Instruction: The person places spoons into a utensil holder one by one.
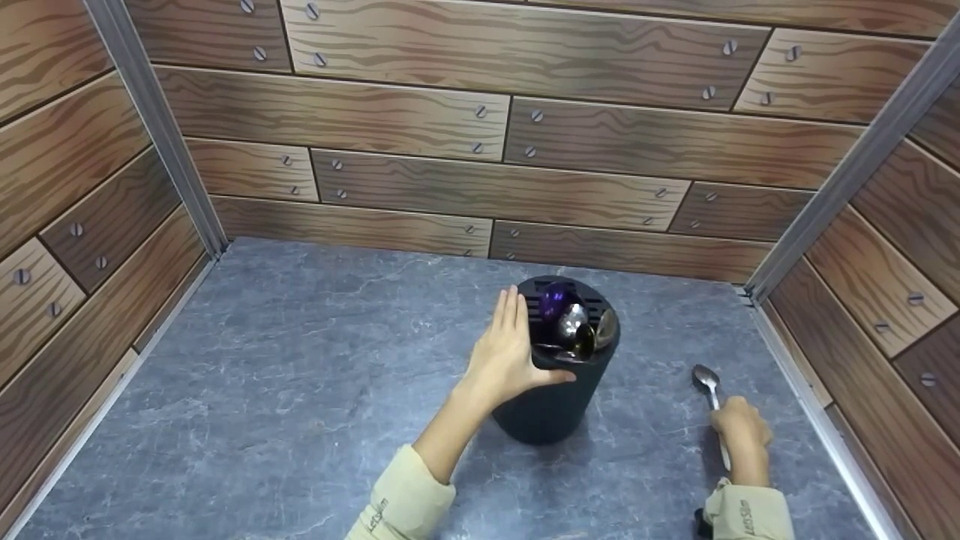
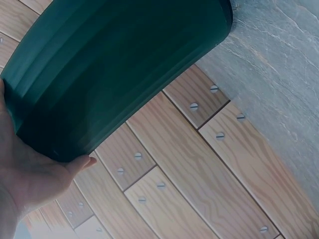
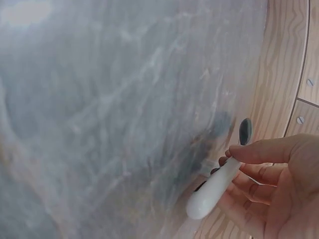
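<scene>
A dark green utensil holder [image 1: 551,397] stands upright on the table, with several spoons, one with a purple bowl [image 1: 553,300], in its slotted top. My left hand [image 1: 504,360] rests against its left side near the top, fingers straight and thumb stretched across the front. The left wrist view shows the palm at the end of the holder [image 2: 114,74]. Off to the right, my right hand [image 1: 741,426] pinches a metal spoon [image 1: 706,377] by its handle, the bowl pointing away from me. In the right wrist view the handle [image 3: 214,191] is white and thick, between thumb and fingers.
The grey marbled table [image 1: 300,390] is enclosed by wood-patterned walls [image 1: 405,112] at the back and both sides. A metal strip [image 1: 817,420] runs along the foot of the right wall, close to my right hand.
</scene>
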`<state>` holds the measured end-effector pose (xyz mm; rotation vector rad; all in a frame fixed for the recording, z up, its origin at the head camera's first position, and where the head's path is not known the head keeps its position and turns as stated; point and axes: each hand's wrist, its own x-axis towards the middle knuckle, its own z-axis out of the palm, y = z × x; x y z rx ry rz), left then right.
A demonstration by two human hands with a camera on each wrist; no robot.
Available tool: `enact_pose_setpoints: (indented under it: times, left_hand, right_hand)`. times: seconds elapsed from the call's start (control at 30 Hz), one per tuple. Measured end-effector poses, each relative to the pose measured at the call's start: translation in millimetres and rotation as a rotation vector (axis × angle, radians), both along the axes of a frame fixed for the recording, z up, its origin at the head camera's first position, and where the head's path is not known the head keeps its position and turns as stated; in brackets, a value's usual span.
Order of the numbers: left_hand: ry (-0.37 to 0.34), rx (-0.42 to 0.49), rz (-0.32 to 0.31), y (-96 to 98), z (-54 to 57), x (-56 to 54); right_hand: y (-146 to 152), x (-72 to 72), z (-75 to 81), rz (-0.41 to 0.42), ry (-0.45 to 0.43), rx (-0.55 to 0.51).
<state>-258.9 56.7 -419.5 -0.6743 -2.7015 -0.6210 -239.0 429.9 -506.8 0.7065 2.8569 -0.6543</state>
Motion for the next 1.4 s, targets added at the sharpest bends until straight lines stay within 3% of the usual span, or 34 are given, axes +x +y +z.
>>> enact_pose_setpoints:
  times: [0.67,0.97,1.4]
  left_hand:
    - [-0.002,0.007,0.006,0.7,-0.3,0.7]
    - [-0.014,0.003,0.007,0.3,-0.1,0.7]
    - [-0.006,-0.005,0.008,0.7,0.0,0.8]
  right_hand:
    - [-17.5,4.3,24.6,-0.015,0.111,-0.033]
    - [-31.3,8.4,43.1,0.001,0.144,-0.034]
    - [-59.9,16.8,68.5,0.036,0.406,-0.041]
